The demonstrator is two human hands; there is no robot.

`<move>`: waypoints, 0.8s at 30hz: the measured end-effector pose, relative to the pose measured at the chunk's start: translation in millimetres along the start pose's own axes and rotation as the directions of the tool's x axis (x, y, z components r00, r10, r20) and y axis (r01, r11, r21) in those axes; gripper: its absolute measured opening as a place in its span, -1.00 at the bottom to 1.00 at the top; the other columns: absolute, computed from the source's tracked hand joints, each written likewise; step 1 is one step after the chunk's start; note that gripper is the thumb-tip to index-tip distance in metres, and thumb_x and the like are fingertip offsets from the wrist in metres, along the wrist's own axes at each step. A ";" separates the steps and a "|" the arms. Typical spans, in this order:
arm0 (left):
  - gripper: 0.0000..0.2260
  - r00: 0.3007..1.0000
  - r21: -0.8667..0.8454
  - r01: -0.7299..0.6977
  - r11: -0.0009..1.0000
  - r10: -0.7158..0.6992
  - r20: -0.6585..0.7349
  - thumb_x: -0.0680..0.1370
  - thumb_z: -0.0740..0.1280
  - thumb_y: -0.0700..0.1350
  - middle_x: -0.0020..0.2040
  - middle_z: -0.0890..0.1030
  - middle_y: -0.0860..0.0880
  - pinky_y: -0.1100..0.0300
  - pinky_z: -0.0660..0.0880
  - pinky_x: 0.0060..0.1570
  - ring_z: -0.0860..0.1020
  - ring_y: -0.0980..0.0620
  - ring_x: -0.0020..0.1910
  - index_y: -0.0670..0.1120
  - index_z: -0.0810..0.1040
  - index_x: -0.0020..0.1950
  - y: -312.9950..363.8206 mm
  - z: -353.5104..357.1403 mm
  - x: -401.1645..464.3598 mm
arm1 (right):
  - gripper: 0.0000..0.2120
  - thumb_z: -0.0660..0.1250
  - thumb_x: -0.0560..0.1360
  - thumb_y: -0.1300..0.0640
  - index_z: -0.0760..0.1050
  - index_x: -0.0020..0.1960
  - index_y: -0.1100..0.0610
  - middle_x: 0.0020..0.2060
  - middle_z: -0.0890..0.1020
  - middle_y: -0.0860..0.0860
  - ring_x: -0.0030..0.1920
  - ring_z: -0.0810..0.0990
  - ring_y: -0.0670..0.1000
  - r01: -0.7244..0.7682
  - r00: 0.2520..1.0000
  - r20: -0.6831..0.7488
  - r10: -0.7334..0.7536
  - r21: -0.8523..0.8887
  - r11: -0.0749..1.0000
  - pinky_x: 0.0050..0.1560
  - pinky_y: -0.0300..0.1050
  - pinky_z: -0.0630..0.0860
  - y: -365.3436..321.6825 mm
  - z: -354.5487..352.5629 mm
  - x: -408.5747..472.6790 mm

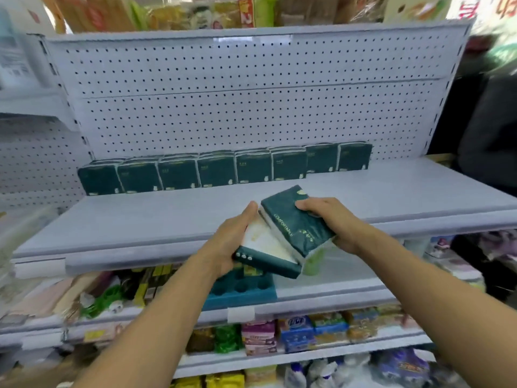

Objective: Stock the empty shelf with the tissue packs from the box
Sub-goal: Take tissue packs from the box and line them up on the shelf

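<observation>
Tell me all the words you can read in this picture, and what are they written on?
"COMFORTABLE": gold letters along the edge of the dark green tissue pack in the right hand.
Row of tissue packs at the back of the shelf: pale print, too small to read.
Pack in the left hand: no readable text.
Goods on the lower shelves and red signs at top right: too blurred to read.

Eight dark green tissue packs front the shelf; two hands hold two more.
</observation>
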State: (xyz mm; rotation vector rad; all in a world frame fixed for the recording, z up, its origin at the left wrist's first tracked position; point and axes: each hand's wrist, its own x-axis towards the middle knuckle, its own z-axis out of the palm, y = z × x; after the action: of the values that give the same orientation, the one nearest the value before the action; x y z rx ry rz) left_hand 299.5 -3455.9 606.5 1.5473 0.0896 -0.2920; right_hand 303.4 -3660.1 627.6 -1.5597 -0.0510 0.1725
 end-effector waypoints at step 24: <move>-0.76 0.996 0.090 -0.068 0.994 0.062 0.069 0.55 0.41 0.03 -0.04 0.73 -0.06 -0.02 0.57 0.18 0.67 -0.08 0.04 -0.08 0.60 0.12 62.8 64.1 246.1 | -0.61 0.41 0.47 0.35 0.40 0.26 0.29 0.14 0.62 0.18 0.06 0.65 0.13 0.123 0.907 -0.421 -0.018 0.223 0.967 -0.03 -0.03 0.64 12.0 -189.2 200.7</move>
State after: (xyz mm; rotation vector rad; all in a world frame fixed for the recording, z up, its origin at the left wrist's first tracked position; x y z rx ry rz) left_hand 543.4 -3551.4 610.3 1.6268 -0.0269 -0.2991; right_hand 527.3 -3818.8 597.9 -1.3160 0.2426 -0.2094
